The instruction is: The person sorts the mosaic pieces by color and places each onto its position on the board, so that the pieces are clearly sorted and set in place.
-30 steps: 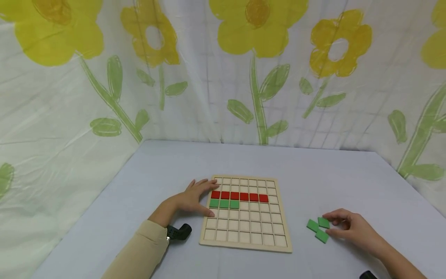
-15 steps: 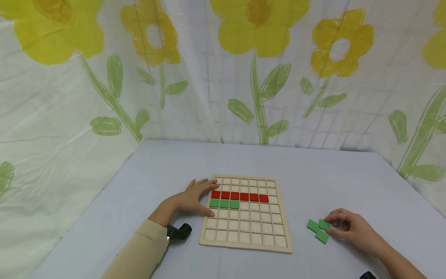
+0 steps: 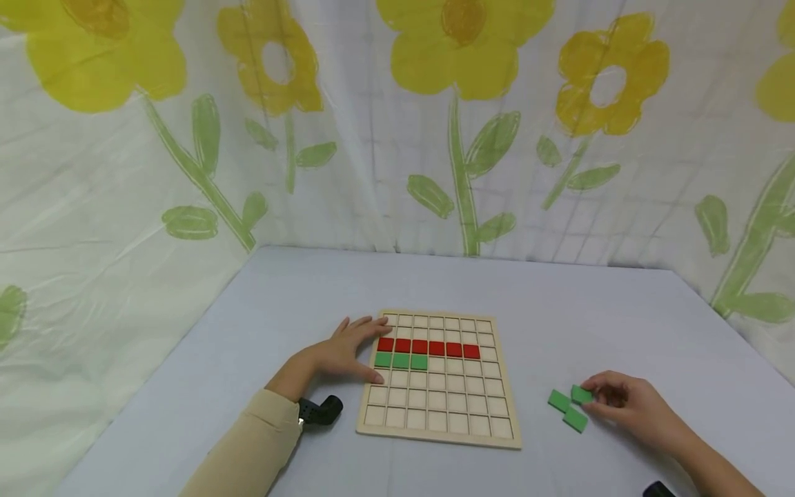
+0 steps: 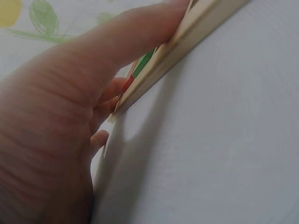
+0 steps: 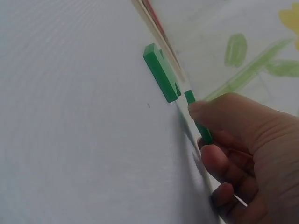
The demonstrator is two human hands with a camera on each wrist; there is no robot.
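A square wooden grid board (image 3: 437,438) lies on the table, with a row of several red tiles (image 3: 419,346) above a row of three green tiles (image 3: 401,360). Spread over its left edge, my left hand (image 3: 341,353) rests its thumb and fingertips on the frame; the left wrist view shows the thumb (image 4: 140,30) along the board's side. To the right of the board, my right hand (image 3: 630,404) pinches a green tile (image 5: 203,130) between thumb and fingers, raised off the table in the right wrist view. Two more green tiles (image 3: 575,419) lie flat just beside it.
The table (image 3: 310,283) has a white cover. Behind it hangs a pale curtain (image 3: 360,152) painted with yellow flowers. A dark wrist device (image 3: 323,411) sits at the left sleeve (image 3: 248,442), and another dark device (image 3: 658,489) shows by the right forearm.
My right hand has pinched the upper green tile and drawn it slightly right, away from the other two. The left hand stays in place on the board.
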